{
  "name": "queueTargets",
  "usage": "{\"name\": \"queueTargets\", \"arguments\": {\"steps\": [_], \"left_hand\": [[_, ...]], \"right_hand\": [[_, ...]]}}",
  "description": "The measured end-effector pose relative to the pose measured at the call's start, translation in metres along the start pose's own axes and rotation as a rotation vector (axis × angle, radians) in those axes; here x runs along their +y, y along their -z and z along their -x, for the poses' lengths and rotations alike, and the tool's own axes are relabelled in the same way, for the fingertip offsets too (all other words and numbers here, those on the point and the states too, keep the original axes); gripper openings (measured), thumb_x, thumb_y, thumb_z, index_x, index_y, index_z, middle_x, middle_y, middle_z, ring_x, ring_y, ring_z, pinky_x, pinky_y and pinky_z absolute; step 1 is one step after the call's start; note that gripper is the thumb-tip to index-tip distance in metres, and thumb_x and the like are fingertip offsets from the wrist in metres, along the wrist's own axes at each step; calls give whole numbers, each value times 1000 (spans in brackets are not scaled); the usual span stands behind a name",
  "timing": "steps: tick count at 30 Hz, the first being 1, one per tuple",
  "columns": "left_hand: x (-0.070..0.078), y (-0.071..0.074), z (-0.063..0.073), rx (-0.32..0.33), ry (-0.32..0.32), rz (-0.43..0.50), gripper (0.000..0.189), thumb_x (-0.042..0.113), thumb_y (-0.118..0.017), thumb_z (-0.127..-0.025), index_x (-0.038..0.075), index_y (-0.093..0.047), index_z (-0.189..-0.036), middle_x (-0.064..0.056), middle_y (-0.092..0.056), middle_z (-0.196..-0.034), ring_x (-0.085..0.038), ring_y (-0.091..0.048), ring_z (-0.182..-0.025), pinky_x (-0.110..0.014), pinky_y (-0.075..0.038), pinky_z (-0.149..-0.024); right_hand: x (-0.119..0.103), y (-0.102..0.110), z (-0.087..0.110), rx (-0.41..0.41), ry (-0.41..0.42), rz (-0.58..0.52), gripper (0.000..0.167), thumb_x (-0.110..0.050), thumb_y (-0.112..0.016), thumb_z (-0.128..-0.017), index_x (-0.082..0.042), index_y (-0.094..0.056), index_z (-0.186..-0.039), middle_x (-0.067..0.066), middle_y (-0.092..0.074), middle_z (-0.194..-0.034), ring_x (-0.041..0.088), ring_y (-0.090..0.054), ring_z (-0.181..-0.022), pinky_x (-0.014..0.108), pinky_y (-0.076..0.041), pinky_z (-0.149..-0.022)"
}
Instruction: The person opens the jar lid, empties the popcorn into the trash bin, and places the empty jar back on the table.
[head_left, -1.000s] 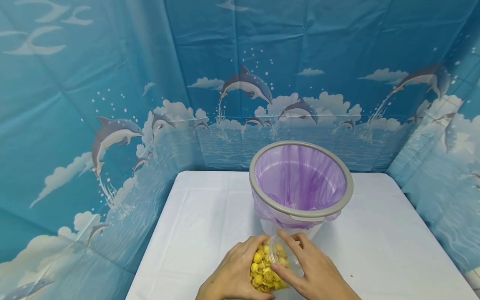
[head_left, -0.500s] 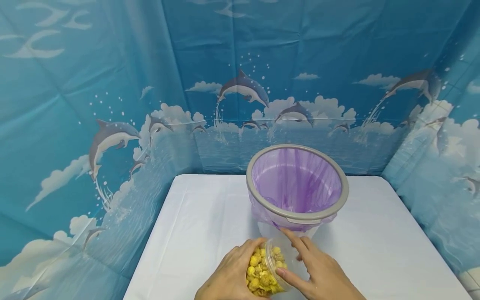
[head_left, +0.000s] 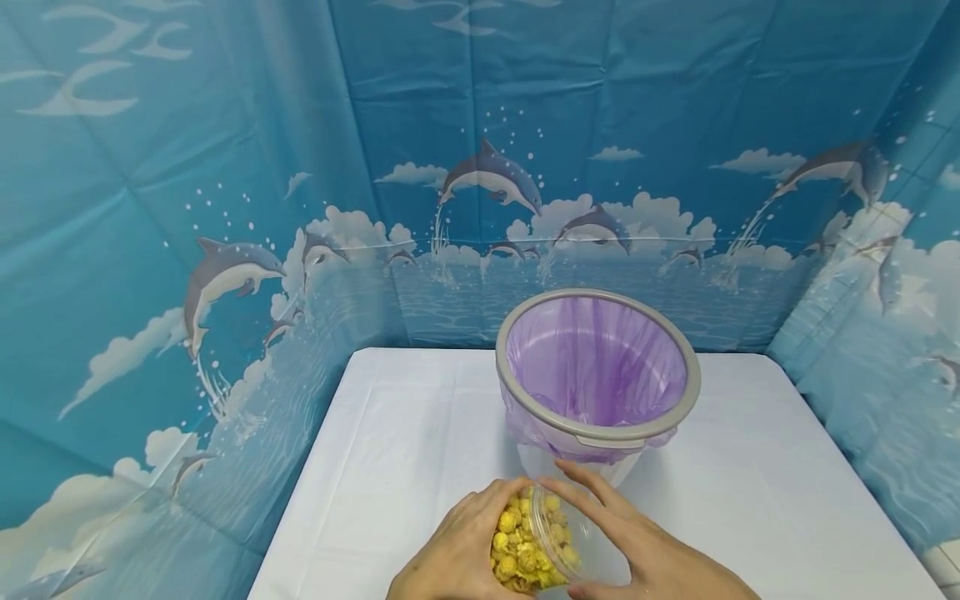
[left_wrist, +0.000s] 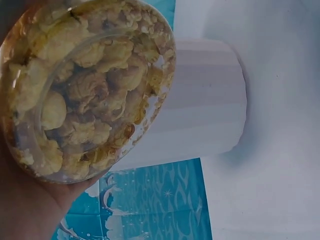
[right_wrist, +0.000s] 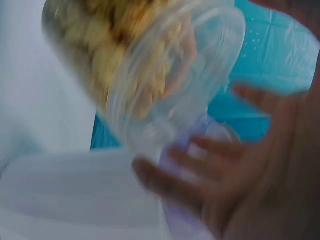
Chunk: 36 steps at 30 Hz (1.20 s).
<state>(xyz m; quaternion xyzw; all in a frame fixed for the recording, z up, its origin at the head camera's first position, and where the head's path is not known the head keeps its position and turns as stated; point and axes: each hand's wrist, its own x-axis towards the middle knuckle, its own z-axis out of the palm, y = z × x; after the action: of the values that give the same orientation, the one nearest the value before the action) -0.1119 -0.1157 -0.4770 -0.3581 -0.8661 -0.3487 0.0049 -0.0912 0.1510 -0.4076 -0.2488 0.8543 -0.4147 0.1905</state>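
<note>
My left hand (head_left: 453, 550) grips a clear plastic jar (head_left: 513, 546) of yellow popcorn, tilted so its clear lid (head_left: 600, 550) points right. In the left wrist view, the round base of the jar (left_wrist: 90, 95) faces the camera, popcorn showing through. My right hand (head_left: 637, 533) is spread around the lid end, fingers mostly straight. Blurred in the right wrist view, the right hand's fingers (right_wrist: 170, 185) lie beside the lid (right_wrist: 220, 45), with room between the palm and it.
Just beyond the hands, a white wastebasket (head_left: 693, 367) with a grey rim holds a purple bag (head_left: 600, 358). It stands on a white-covered table (head_left: 405, 433). A blue dolphin-print curtain (head_left: 480, 100) surrounds the table's back and sides.
My right hand's fingers have shifted around the lid and spread wider, the thumb moving down and nearer. My left hand keeps its grip, and the jar has turned slightly.
</note>
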Motion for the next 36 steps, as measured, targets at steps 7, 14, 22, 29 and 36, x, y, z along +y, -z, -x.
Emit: {"name": "queueTargets", "arguments": {"steps": [7,14,22,29,36], "left_hand": [[4,-2,-4,19,-11,-39,109,60,-89,-68,24,-35,-157,10,-60,-134,-1,-58,-114,-26,-52,-93],[1,0,1,5,19,-19,112,59,-90,-67,31,-32,-158,9,-60,-137,-2,-58,-116,-29,-52,-96],[-1,0,2,8,-3,-13,111,58,-90,-68,28,-32,-158,8,-59,-139,-4,-59,-119,-30,-53,-95],[1,0,1,21,-28,-20,112,58,-91,-67,25,-34,-157,10,-59,-132,1,-57,-111,-26,-52,-93],[1,3,3,-8,8,2,113,54,-92,-67,30,-31,-159,9,-60,-135,-2,-58,-117,-30,-52,-97]], "right_hand": [[-7,-17,-15,302,-193,236,71,-62,-65,-94,-27,-49,-154,3,-62,-132,16,-69,-100,35,-60,-70],[-6,-11,-6,217,25,249,65,-58,-66,-96,-41,-43,-154,-8,-53,-139,17,-65,-112,37,-60,-78],[-3,-11,-3,203,97,132,77,-47,-75,-92,-42,-35,-158,-10,-37,-160,34,-48,-142,66,-53,-96],[-9,-20,-13,318,-95,216,76,-64,-68,-91,-28,-46,-154,-3,-61,-127,18,-67,-105,25,-56,-68],[-5,-10,-4,205,43,122,69,-52,-77,-90,-47,-44,-150,-11,-50,-143,22,-59,-126,36,-60,-85]]}}
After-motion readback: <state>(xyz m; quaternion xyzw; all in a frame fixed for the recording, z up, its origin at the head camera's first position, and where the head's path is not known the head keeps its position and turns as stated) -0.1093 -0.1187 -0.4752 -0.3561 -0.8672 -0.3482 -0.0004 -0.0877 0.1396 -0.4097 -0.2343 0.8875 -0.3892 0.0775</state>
